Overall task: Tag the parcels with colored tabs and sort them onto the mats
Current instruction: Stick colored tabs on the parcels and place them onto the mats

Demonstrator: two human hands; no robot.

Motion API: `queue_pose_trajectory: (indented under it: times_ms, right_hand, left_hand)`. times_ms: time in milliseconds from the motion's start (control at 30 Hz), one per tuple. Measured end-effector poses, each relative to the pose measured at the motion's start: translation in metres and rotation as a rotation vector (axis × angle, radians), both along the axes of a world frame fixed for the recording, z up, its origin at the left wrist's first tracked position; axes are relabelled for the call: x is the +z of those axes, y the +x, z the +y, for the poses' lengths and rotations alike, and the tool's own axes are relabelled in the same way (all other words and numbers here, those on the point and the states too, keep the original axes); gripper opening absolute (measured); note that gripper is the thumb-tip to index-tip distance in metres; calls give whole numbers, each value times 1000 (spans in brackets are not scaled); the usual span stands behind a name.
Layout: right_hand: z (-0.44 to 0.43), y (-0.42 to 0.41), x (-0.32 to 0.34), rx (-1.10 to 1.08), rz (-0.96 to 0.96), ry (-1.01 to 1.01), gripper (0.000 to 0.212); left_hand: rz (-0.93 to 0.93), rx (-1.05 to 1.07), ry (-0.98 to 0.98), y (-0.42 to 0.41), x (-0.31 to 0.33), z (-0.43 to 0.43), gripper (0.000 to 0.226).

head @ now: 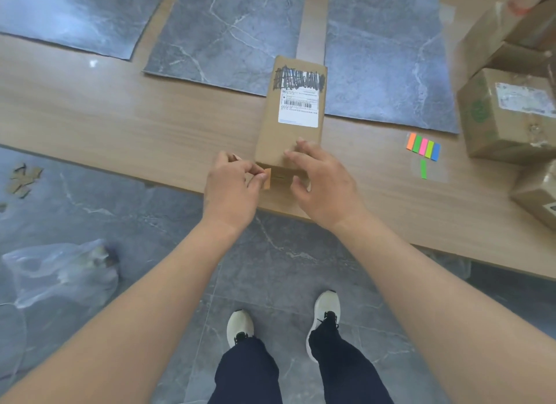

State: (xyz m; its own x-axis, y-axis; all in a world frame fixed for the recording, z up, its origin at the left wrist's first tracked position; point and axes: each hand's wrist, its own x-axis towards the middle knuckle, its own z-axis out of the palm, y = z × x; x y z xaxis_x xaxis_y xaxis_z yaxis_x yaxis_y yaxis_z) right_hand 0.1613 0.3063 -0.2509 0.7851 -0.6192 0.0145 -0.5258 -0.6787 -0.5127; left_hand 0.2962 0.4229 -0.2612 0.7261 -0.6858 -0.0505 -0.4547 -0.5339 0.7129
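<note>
White shoes and dark trousers stand on a grey marbled floor, with a clear plastic bag and some cardboard scraps lying off to the left. Above them runs the near edge of a wooden table. There the left hand pinches an orange tab between thumb and fingertips, holding it against the near end of a long parcel. The right hand grips that same end, fingers curved over the top and thumb on the end face. The parcel lies lengthwise away from the person, its label scribbled over in black, its far end reaching between the middle mat and the right mat. To the right lie a strip of coloured tabs and a single green tab, then more parcels. A left mat lies farthest off.
</note>
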Motion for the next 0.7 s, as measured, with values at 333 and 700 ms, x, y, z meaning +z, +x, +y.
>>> queue_pose_trajectory:
  times_ms: [333, 700]
  right_hand:
    - [-12, -5, 2, 47, 39, 38, 53]
    - [-18, -10, -10, 106, -33, 8, 57]
  left_hand:
    - [-6, 108, 55, -5, -2, -16, 14]
    - [-128, 132, 89, -6, 2, -21, 11]
